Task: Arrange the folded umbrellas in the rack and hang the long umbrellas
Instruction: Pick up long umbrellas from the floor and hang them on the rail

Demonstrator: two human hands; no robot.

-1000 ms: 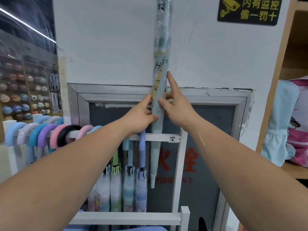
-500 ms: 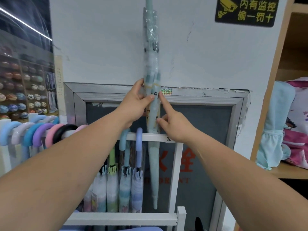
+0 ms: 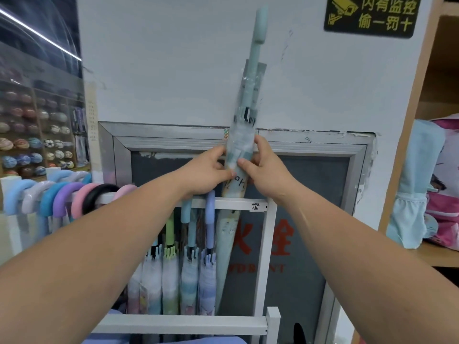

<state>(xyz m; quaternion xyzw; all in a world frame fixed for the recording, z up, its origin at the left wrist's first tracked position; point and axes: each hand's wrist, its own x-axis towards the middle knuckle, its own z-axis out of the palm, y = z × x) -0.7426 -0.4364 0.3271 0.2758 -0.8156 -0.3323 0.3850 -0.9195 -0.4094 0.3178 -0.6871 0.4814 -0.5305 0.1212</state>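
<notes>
— The long umbrella (image 3: 244,135), pale teal in its clear wrap: where do we have it now?

— In front of the white wall, handle end up and leaning to the right, tip down behind the white rack's (image 3: 233,203) top rail, just right of the hung umbrellas (image 3: 188,269). Half a second ago it stood nearly straight; since then its top has swung right and it has sunk, so more of the handle shows in view and the tip now reaches close to the lower rail.

— And our hands?

— Both closed on its wrapped middle, level with the grey frame (image 3: 310,142). Our left hand (image 3: 206,170) pinches it from the left, thumb at the front. Our right hand (image 3: 265,170) grips it from the right, thumb across the front — earlier that hand only touched it lower down with a straight finger, and it has moved up beside the left.

— Anything changed on the rack?

— We see no change: the row of curved handles (image 3: 67,194) sits on the rail at left, the blue and purple hooks hang beside our left wrist.
</notes>
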